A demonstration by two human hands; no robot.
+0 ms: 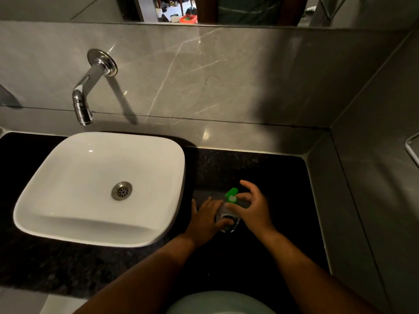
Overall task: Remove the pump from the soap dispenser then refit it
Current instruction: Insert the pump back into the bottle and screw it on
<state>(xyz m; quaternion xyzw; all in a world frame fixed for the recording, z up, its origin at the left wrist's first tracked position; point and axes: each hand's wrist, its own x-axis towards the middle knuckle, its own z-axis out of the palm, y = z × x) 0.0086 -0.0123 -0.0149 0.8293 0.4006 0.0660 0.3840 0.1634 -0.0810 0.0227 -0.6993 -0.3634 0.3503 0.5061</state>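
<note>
The dispenser (227, 217) stands on the counter (260, 168), lower centre-right of the frame. It looks light, smooth and probably slippery; grip the body and turn at the collar. Left hand (207, 217) wraps the body. Right hand (252, 208), half open, pinches the collar under the green pump (231, 194).

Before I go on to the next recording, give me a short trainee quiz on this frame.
1. True or false: the green plastic pump sits on the clear soap dispenser bottle.
2. Which hand grips the bottle's body: A left hand, B right hand?
3. Fill in: the bottle stands on the black granite counter, to the ___ of the white ceramic basin.

Key: 1 true; 2 A; 3 right.
</note>
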